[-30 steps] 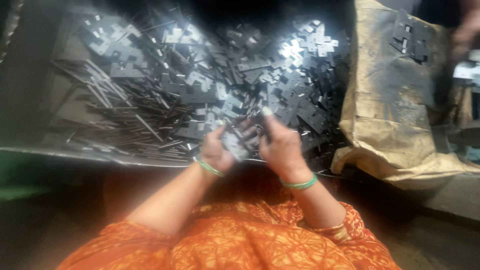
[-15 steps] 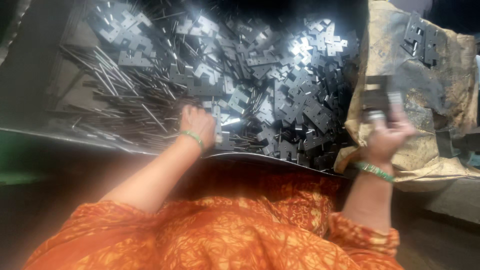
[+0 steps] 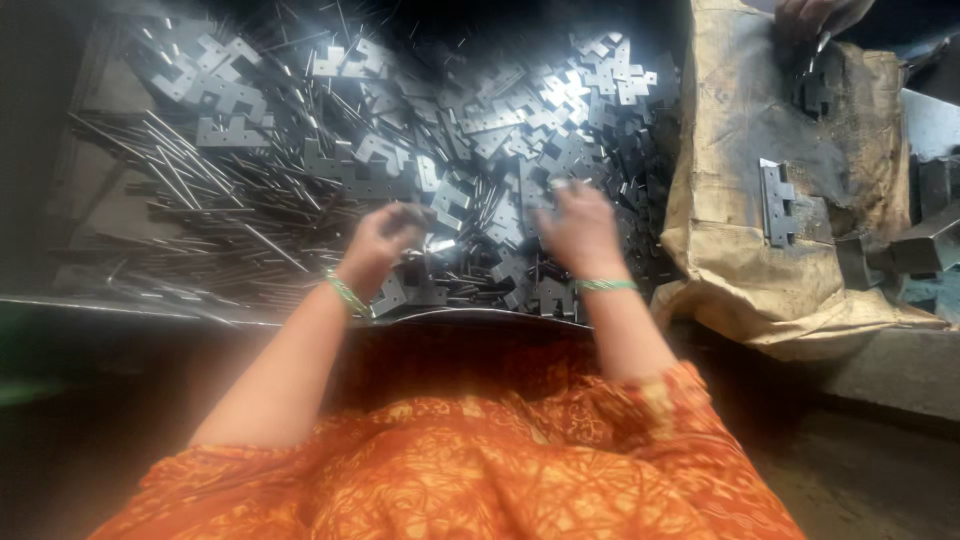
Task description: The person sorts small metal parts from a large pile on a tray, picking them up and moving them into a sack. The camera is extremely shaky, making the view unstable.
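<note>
A broad metal surface (image 3: 150,305) lay heaped with stamped grey hinge plates (image 3: 520,130) and, toward its left side, a spread of thin steel pins (image 3: 190,190), most of them lying with their long axes running left to right or slanting toward the near edge. To the right, a worn brown sack (image 3: 740,200) covered a raised ledge and carried one assembled hinge (image 3: 775,202) standing lengthwise away from the worker, well apart from both hands. At the top right corner another person's hand (image 3: 820,15) worked over a dark metal piece, separate from the worker's own.

The worker, in an orange patterned garment (image 3: 480,460), reached both forearms over the near rim into the pile. The left hand (image 3: 385,240), a green bangle at its wrist, was curled with fingers bent over the plates near the front edge, and appeared to pinch a small bright plate (image 3: 440,245) just to its right, though motion blur left it unclear whether anything was truly held. The right hand (image 3: 580,230), also bangled, hung palm down and fingers spread over the plates at the middle of the heap; whether its grip had closed on a piece could not be told from the blurred view. The pins lay nearer the left hand, the sack and its finished hinge nearer the right.
</note>
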